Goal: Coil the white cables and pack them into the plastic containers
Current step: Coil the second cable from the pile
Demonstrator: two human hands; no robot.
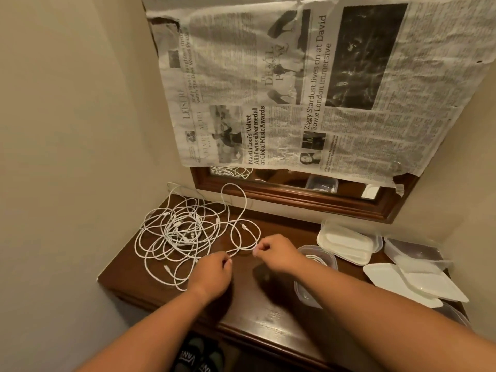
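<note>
Mostly outstanding: white cable tangle [188, 232] uncoiled on table [255, 318]; one clear container [332, 260] holds coil. Strand pinched by left hand [213, 272] and right hand [277, 253].

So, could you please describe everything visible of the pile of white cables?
The pile of white cables is a loose tangle of thin cords, braided by their look, with small plugs, lying on the left of the dark wooden table. The left hand and right hand each pinch a strand at its near right edge.
</note>
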